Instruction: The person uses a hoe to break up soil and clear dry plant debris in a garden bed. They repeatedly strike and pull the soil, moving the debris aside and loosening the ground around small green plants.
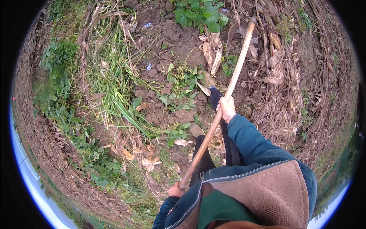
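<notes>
A long wooden tool handle (212, 130) slants from the lower middle up to the upper right. Its far end meets a dark metal collar (252, 20) among dry corn stalks; the tool's head is largely hidden there, so its type cannot be told. My right hand (227, 108) is closed around the middle of the handle. Lower down, my left hand (175, 190) grips the near end of it. Left of the handle, uprooted or cut green bean-like plants (186, 81) lie on brown clods of soil (174, 34), close to my shoes.
Long green grass (110, 83) lies heaped on the left, with leafy vines (60, 68) beyond. Dry corn stalks and husks (276, 86) cover the ground on the right. A leafy green plant (200, 13) stands at the top. Loose husks (212, 53) lie just below it.
</notes>
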`<state>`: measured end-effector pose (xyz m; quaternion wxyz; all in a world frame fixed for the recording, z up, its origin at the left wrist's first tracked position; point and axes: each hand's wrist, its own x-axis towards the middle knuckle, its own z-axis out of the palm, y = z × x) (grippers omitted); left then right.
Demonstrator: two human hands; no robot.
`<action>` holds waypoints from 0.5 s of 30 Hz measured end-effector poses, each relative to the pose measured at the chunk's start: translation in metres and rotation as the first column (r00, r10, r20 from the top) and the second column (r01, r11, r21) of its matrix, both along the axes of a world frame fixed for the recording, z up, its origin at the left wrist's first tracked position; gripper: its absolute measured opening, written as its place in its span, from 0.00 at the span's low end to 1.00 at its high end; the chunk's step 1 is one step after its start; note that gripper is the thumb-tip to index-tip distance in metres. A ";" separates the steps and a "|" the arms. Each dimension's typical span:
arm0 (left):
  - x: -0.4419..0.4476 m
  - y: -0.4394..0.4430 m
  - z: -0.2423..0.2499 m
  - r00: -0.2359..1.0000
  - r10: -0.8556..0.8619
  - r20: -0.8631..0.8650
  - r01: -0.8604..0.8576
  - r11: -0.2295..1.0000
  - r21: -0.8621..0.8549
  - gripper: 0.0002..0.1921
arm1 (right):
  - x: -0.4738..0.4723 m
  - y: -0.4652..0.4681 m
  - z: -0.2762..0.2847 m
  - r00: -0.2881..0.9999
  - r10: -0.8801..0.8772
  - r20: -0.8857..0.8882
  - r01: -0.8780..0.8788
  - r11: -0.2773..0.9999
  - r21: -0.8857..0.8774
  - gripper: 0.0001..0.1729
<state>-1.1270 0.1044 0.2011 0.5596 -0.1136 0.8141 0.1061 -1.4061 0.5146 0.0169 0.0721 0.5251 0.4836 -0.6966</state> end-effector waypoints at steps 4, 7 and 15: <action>-0.070 0.073 -0.054 0.985 0.111 -0.132 -0.086 0.979 0.184 0.22 | -0.080 0.044 -0.004 0.991 0.091 -0.098 -0.063 0.965 0.256 0.07; -0.083 0.090 -0.053 0.982 0.130 -0.138 -0.103 0.977 0.187 0.21 | -0.108 0.055 -0.010 0.994 0.104 -0.030 -0.088 0.935 0.343 0.11; 0.065 -0.005 0.035 0.971 0.109 0.213 -0.094 0.992 -0.082 0.23 | 0.021 -0.045 0.030 0.985 0.112 0.128 -0.114 0.993 0.011 0.06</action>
